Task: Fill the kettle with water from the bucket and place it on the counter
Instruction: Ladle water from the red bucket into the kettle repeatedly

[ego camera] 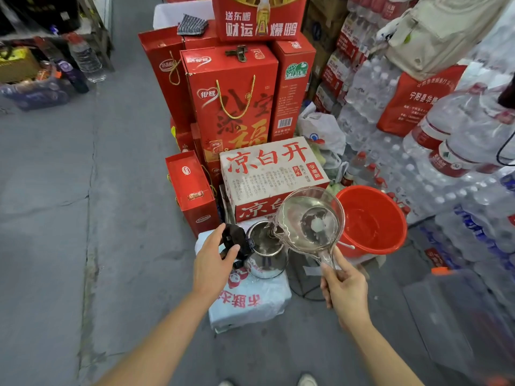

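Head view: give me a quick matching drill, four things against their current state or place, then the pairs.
Things:
1. kettle
2. clear ladle
3. red bucket
4. left hand

States:
A. holds the black lid open
B. tilted, pouring water
C. stands on a wrapped pack, mouth open
D. right of the kettle, water inside

Pairs: 1-C, 2-B, 3-D, 4-A. The right hand holds the ladle's handle.

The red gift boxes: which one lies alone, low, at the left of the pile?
The small red box with its lid side facing up, left of the white carton; the others stand tall behind it, stacked together.
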Action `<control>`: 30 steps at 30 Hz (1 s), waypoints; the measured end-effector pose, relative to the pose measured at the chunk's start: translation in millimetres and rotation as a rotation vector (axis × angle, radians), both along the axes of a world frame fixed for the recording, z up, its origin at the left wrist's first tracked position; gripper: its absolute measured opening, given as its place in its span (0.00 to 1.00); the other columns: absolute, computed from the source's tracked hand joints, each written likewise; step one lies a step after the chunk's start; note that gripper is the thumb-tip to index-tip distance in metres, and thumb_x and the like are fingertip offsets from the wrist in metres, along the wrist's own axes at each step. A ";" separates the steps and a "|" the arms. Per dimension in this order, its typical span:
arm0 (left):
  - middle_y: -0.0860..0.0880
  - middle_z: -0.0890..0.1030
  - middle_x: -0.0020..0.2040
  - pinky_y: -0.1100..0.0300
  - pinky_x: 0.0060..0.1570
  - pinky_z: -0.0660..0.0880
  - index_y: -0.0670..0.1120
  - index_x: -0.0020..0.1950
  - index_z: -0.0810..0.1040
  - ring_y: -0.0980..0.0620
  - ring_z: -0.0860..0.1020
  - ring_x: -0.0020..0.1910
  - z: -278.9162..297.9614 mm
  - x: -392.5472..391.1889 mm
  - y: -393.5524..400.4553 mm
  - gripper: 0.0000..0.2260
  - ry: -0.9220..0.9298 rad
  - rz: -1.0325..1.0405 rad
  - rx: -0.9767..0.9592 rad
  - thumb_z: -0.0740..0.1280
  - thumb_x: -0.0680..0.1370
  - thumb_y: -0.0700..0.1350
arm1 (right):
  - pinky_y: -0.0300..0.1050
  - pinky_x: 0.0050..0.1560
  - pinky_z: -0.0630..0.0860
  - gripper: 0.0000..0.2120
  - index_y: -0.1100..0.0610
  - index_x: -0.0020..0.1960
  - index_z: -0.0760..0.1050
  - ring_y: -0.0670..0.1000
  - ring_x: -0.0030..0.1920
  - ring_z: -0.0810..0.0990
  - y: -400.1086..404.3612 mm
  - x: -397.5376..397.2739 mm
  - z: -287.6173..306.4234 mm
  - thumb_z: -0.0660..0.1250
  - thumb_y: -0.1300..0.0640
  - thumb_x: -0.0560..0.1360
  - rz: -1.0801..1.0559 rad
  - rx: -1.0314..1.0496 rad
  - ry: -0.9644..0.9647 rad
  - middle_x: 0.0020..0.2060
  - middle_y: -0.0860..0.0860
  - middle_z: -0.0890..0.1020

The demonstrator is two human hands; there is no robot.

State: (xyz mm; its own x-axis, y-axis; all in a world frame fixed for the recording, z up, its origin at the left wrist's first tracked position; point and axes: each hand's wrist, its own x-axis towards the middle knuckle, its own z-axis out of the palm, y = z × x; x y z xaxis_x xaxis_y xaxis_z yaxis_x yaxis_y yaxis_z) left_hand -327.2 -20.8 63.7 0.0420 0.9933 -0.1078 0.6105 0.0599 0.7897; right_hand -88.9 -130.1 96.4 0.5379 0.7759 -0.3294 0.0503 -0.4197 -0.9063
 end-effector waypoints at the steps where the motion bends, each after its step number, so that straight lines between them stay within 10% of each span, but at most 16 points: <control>1: 0.50 0.72 0.71 0.56 0.64 0.70 0.49 0.74 0.66 0.52 0.72 0.68 -0.1 -0.3 0.1 0.27 0.000 0.000 0.000 0.69 0.77 0.48 | 0.39 0.20 0.67 0.26 0.38 0.69 0.65 0.47 0.22 0.67 0.3 -0.4 -0.1 0.67 0.60 0.78 -0.002 0.003 -0.009 0.27 0.56 0.74; 18: 0.51 0.73 0.71 0.50 0.64 0.72 0.50 0.74 0.66 0.51 0.73 0.67 5.4 -0.6 -1.2 0.27 0.001 -0.004 -0.016 0.69 0.76 0.48 | 0.57 0.37 0.81 0.27 0.30 0.70 0.63 0.50 0.26 0.69 9.9 5.6 -18.7 0.66 0.50 0.77 0.032 -0.021 -0.400 0.23 0.53 0.74; 30: 0.50 0.72 0.71 0.54 0.66 0.67 0.49 0.74 0.66 0.51 0.71 0.69 10.6 -0.7 -1.2 0.27 0.034 -0.013 -0.027 0.69 0.77 0.48 | 0.51 0.37 0.77 0.26 0.38 0.75 0.62 0.51 0.28 0.71 18.1 -2.4 -3.1 0.64 0.50 0.79 0.126 -0.101 -0.712 0.23 0.49 0.68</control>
